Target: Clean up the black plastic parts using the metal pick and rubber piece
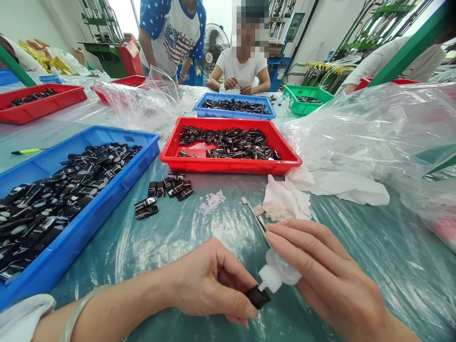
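Observation:
My left hand (210, 280) pinches a small glossy black part (259, 298) between thumb and fingers, low in the middle of the view. Wrapped around a translucent white squeeze bottle (281, 268) is my right hand (327, 270). The bottle is tilted, and its nozzle points down at the black part, seeming to touch its edge. A thin metal tool (257, 218) with a small pale tip sticks out beyond my right fingers; whether it is held or lies on the table I cannot tell. Several loose black parts (167, 186) lie ahead of my left hand.
A blue tray (107, 202) of black parts stands at the left, a red tray (231, 165) of them ahead. White crumbs (211, 203) and crumpled tissue (287, 199) lie nearer. Clear plastic sheeting (377, 137) bulges at the right. Other people (245, 66) are across the table.

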{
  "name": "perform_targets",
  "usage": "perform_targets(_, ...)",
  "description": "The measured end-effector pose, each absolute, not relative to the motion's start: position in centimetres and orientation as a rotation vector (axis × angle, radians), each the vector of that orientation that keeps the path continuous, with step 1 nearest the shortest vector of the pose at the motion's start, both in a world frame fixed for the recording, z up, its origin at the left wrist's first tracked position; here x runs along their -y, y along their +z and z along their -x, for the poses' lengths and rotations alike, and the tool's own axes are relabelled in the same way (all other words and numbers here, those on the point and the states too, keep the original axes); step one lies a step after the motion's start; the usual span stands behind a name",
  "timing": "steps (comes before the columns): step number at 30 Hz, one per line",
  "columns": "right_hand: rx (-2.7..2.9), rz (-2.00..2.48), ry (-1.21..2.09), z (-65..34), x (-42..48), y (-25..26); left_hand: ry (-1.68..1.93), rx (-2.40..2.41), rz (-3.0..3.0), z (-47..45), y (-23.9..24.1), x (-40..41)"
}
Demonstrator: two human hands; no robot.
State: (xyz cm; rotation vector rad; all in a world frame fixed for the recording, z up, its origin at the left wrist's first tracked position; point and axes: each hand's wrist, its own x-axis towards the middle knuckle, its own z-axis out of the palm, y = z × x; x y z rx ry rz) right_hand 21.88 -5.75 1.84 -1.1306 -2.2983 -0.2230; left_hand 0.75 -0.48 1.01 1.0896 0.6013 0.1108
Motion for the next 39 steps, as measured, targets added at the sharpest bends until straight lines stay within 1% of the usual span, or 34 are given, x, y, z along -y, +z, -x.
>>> perform_targets(3, 2.206, 1.153, -0.147, -22.0, 5.4, 2.1, 0.224, -0.551, -1.320, -0.7, 1.2, 0.4)
perform_targets(5, 2.161, 1.167, -0.117, -22.1, 5.3, 2.2, 0.238, -0.507, -1.401, -0.7, 1.3, 0.4)
perform_targets(18, 2.107, 1.203, -0.047, -21.9, 5.5, 2.2, 0.209, -0.511, -1.390, -0.5, 1.3, 0.4)
perform_targets(21, 1.948, 1.353, 0.012, -22.1, 5.8, 1.6, 0.199, -0.571, -1.331, -0.6, 1.3, 0.4)
perform_targets(24, 1.743, 1.537, 0.054, -22.4, 5.5, 1.3, 0.161, -0.674, -1.151, -0.8, 1.3, 0.3)
perform_targets(29, 1.400, 1.752, 0.210, -23.7, 4.0, 1.8, 0.151, -0.729, -1.018, -0.9, 1.6, 0.1)
perform_targets(34, 1.317, 1.848, 0.162, -26.2, 3.6, 2.4, 0.163, -0.744, -0.985, -1.0, 1.7, 0.0)
perform_targets(39, 1.401, 1.849, 0.162, -28.7, 4.6, 1.8, 0.207, -0.753, -0.912, -1.0, 1.4, 0.0)
